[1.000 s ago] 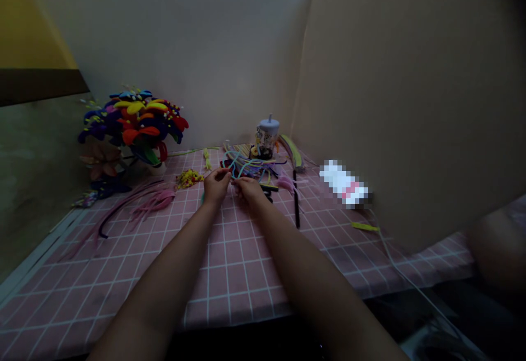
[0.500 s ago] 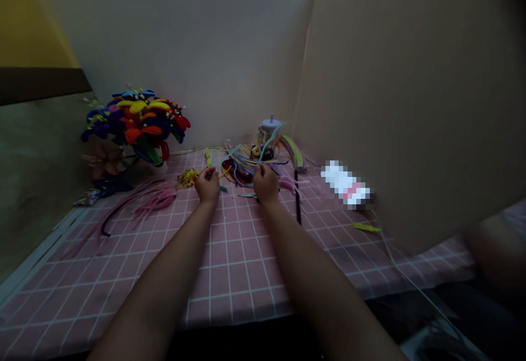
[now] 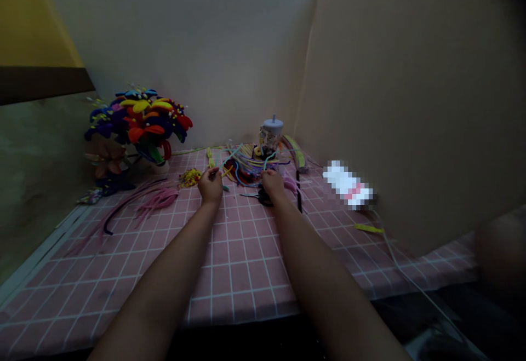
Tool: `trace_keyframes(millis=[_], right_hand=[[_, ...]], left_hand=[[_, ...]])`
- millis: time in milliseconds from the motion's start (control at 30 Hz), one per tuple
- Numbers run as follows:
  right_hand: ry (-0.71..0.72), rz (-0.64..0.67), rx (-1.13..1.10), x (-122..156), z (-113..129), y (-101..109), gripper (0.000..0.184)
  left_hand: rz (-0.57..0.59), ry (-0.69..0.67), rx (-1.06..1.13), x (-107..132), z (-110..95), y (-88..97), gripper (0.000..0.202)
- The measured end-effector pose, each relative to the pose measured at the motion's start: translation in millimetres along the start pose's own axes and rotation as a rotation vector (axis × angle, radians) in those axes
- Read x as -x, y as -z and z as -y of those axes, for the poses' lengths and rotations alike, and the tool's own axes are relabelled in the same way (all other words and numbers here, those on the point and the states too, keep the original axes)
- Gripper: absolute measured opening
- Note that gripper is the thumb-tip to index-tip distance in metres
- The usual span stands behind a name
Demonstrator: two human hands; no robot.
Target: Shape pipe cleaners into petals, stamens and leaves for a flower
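My right hand is closed in a pinch on a pale teal pipe cleaner that sticks up past the fingertips. Just left of it, my left hand is closed, with another thin teal pipe cleaner rising from its fingers. Black-handled scissors lie on the cloth beside and partly under my right hand. Behind both hands spreads a pile of pipe cleaners in several colours. Small yellow and red flower stamens lie heaped left of my left hand.
A bouquet of fuzzy flowers stands at the back left, with pink strips before it. A lidded cup stands behind the pile. Right are a blurred white object, a cable and a tall board.
My right hand has shifted slightly right, uncovering more of the scissors' handles. Its teal pipe cleaner now reaches less high. My left hand has barely moved.
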State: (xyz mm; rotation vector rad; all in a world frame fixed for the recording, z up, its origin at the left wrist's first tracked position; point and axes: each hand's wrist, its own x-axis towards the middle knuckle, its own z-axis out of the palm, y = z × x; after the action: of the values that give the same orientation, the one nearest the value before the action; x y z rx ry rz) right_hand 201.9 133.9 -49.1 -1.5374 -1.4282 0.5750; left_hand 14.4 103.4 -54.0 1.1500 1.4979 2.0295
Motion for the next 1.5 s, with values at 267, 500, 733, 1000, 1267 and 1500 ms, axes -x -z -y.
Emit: trace_keyframes(millis=[267,500,733,1000,1267,1500], right_hand=[[0.071,-0.065,0.111,2,6,7,0.029],[0.171,-0.124,0.065,24,35,11,0.031],[0.207,0.409,-0.359,47,64,1,0.040],[-0.006,0.652,-0.553,63,70,-6,0.035],[-0.025,0.666,-0.576,64,68,-9,0.027],[0.005,0.599,-0.539,60,62,-11,0.027]], left_hand=[[0.022,-0.058,-0.024,4,-8,0.9,0.018],[-0.033,-0.108,-0.002,4,-24,0.2,0.017],[0.251,-0.165,0.022,17,-66,6.0,0.011],[0.615,-0.222,-0.178,40,-64,33.3,0.009],[0.705,0.335,-0.011,42,-53,40.5,0.027],[0.781,0.635,0.185,47,-46,41.0,0.026]])
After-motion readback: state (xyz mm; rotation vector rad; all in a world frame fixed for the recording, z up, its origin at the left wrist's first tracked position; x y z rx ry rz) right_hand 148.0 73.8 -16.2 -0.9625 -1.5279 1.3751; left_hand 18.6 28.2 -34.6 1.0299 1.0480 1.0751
